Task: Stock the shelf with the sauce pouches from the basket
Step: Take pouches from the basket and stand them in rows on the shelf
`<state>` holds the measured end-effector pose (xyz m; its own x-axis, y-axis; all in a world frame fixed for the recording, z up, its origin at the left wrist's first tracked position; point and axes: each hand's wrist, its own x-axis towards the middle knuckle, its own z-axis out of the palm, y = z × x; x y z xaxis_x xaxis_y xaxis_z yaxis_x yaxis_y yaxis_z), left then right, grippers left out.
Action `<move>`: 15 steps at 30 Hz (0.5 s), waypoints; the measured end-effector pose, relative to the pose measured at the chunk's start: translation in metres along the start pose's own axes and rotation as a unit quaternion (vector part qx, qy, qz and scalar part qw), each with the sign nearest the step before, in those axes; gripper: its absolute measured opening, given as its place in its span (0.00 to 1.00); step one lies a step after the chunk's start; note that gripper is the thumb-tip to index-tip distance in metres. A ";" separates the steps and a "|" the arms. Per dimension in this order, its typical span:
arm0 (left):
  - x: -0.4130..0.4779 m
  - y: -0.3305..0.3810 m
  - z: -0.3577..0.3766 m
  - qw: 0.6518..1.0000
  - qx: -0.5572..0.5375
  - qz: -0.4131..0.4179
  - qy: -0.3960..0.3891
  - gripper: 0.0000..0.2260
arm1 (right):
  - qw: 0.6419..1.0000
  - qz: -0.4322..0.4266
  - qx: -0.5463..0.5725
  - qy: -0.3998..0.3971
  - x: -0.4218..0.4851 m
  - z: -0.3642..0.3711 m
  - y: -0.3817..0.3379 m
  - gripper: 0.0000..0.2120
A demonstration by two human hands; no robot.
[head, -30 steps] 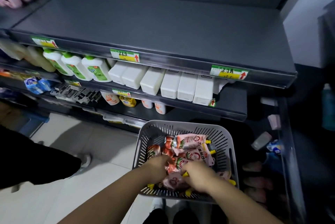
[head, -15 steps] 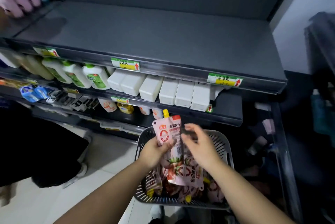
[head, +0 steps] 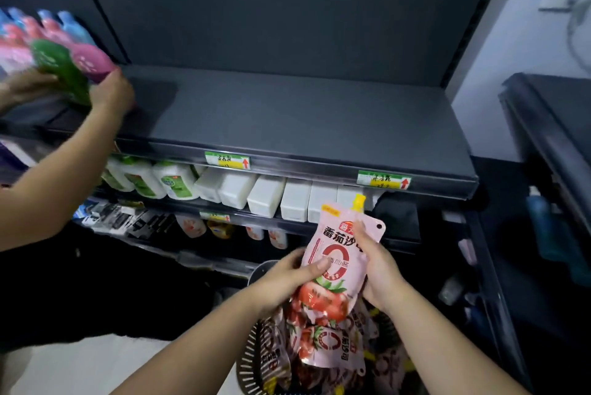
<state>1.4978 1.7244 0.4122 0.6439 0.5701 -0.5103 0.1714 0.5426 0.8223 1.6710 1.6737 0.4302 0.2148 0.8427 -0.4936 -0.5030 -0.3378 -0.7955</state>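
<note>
pouch (head: 335,254) raised, gripped between both hands

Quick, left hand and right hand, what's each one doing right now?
Left hand: holding the sauce pouch, thumb across its front.
Right hand: holding the same pouch, gripping its right edge.

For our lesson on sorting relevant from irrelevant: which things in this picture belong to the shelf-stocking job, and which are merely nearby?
Job: tomato sauce pouch, gripped by left hand and right hand; basket of more pouches; grey top shelf.
Nearby: white boxes; green-labelled bottles; price tags; another person's hand on coloured bottles.
</note>
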 end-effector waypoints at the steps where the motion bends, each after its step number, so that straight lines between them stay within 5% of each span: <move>1: -0.001 0.001 0.001 0.999 0.006 -0.007 -0.037 0.36 | 1.000 -0.013 -0.021 0.003 -0.002 0.006 -0.008 0.27; 4: -0.007 0.003 0.010 0.997 0.028 0.040 -0.055 0.22 | 0.996 -0.061 -0.042 0.040 -0.007 0.023 -0.024 0.23; 9: -0.016 0.012 0.013 0.997 0.035 0.060 -0.044 0.21 | 0.992 -0.080 -0.012 0.095 -0.009 0.030 -0.036 0.11; 15: -0.018 0.021 0.008 1.000 -0.008 0.011 -0.008 0.26 | 0.994 -0.046 -0.083 0.060 -0.004 0.015 -0.030 0.21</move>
<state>1.4959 1.7211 0.4407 0.6592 0.5722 -0.4878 0.1452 0.5396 0.8293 1.6726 1.6869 0.4610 0.3565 0.8208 -0.4463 -0.3344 -0.3340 -0.8813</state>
